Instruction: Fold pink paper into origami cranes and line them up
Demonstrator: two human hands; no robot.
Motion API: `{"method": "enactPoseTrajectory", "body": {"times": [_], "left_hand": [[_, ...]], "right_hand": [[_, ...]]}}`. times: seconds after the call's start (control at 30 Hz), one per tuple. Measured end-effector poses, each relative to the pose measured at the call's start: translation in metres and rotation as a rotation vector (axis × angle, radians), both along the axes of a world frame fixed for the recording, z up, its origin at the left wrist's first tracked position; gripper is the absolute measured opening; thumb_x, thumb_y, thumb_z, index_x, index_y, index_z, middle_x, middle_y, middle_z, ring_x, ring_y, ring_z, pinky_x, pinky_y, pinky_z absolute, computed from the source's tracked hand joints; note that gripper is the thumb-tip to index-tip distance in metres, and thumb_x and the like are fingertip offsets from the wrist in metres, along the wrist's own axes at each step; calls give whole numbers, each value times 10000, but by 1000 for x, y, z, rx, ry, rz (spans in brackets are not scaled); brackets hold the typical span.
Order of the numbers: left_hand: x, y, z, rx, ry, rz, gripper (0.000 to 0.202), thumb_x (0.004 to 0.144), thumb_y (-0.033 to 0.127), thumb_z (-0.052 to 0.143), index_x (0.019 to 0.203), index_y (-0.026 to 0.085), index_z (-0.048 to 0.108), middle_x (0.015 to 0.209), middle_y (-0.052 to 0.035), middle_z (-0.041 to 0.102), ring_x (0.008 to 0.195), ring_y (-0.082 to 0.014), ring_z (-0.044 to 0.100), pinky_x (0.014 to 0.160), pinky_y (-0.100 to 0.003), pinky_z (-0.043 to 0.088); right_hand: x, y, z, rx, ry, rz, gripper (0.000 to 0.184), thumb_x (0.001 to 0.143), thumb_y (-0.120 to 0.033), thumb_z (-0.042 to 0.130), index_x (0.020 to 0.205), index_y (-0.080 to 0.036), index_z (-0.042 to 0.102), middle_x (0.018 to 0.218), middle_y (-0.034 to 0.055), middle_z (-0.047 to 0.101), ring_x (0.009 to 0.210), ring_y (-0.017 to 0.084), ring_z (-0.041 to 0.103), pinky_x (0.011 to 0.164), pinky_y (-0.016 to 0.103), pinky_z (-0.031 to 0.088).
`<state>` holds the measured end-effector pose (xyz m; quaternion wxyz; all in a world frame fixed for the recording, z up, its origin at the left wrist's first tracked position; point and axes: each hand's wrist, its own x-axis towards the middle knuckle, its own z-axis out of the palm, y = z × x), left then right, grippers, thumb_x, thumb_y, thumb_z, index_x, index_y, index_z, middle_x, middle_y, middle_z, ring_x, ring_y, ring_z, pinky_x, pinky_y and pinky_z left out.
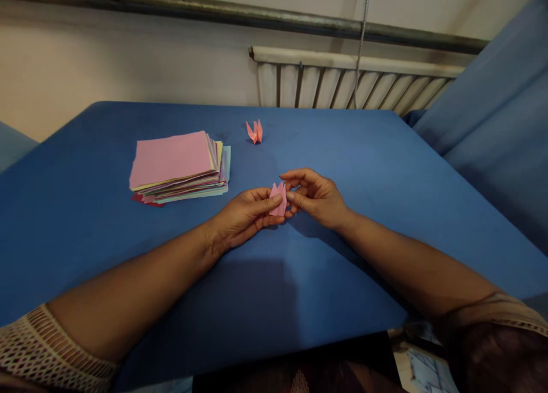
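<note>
A small piece of pink folded paper (278, 205), with pointed tips along its top edge, is held above the blue table. My left hand (248, 213) is closed on it, thumb pressed on the front and fingers behind. From the other side, my right hand (319, 196) pinches the paper's right edge between its thumb and fingertips, while its index finger curves over the top. Fingers hide part of the folds. Farther back on the table stands an orange-pink folded paper figure (256, 133) with upright points, apart from both hands.
A thick stack of coloured paper sheets (173, 160), pink on top, lies left of my hands. The blue table (342, 302) reaches back towards a wall with a white radiator (325, 59) and a metal pipe (214, 12). A blue curtain (492, 96) hangs at the right.
</note>
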<state>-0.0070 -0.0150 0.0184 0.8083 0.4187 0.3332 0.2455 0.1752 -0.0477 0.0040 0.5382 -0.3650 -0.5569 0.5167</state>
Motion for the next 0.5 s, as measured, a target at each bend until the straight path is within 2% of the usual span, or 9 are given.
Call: {"method": "enactPoseTrajectory", "body": {"times": [0.17, 0.33, 0.43, 0.5], "left_hand": [[1, -1, 0, 17, 38, 29, 162, 841, 208, 743, 965, 107, 716, 838, -76, 745, 761, -136, 727, 655, -170, 604], [3, -2, -1, 47, 47, 98, 204, 801, 211, 785, 961, 120, 698, 870, -53, 732, 794, -142, 733, 667, -179, 607], [3, -3, -1, 53, 46, 121, 224, 789, 215, 797, 965, 122, 693, 878, -46, 726, 793, -135, 729, 668, -177, 604], [3, -3, -1, 58, 38, 122, 227, 780, 225, 807, 951, 125, 695, 861, -39, 722, 776, -125, 721, 668, -175, 602]], "right_hand": [[-1, -2, 1, 53, -145, -52, 312, 810, -277, 686, 1104, -240, 589, 906, -34, 620, 547, 50, 598, 544, 208, 525], [-1, -6, 0, 250, -389, -189, 278, 856, -220, 634, 1130, -264, 613, 931, -23, 634, 555, 54, 557, 563, 227, 505], [1, -8, 0, 343, -481, -203, 318, 876, -182, 600, 1177, -285, 597, 956, -11, 624, 620, 78, 581, 612, 247, 522], [2, -9, 0, 394, -526, -203, 290, 879, -164, 585, 1143, -282, 603, 958, -2, 623, 669, 97, 595, 654, 263, 534]]}}
